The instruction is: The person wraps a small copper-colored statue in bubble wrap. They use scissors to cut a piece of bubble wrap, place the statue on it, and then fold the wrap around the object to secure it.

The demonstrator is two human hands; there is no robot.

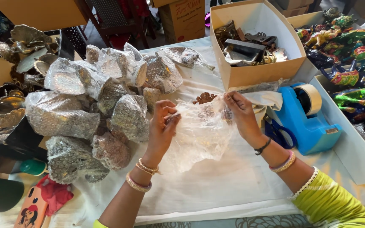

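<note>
Fingers (169, 115) on the left hand (162, 126) are pinched on one edge of a clear plastic bag (199, 131), and the right hand (241, 116) has its fingertips nipped on the opposite edge, so the bag is stretched out between them just above the white cloth (216, 185) covering the table. Looks like there's a small brownish metal ornament (204, 98) poking up right at the top of the bag, between the two hands, though I can't tell whether it's partly inside or only sitting behind the plastic.

My read: this is the bagging step, with the mouth of the bag being pulled open or straightened around the piece. Whatever comes after would need the plastic gathered snug, and tape is close at hand.

Near the bottom left there's a phone in a cartoon case (29, 211) and a bit of red cloth (56, 195). Left of the hands sits a big heap of already wrapped pieces (102, 101), all shiny plastic bundles. Right of the hands is a blue tape dispenser (309, 120) with blue-handled scissors (279, 134) tucked beside it.

Further back, an open cardboard box (258, 71) holds loose metal bits, brass-coloured unwrapped pieces (20, 50) pile up at far left, and brightly painted animal figures (351, 63) fill trays at far right.
</note>
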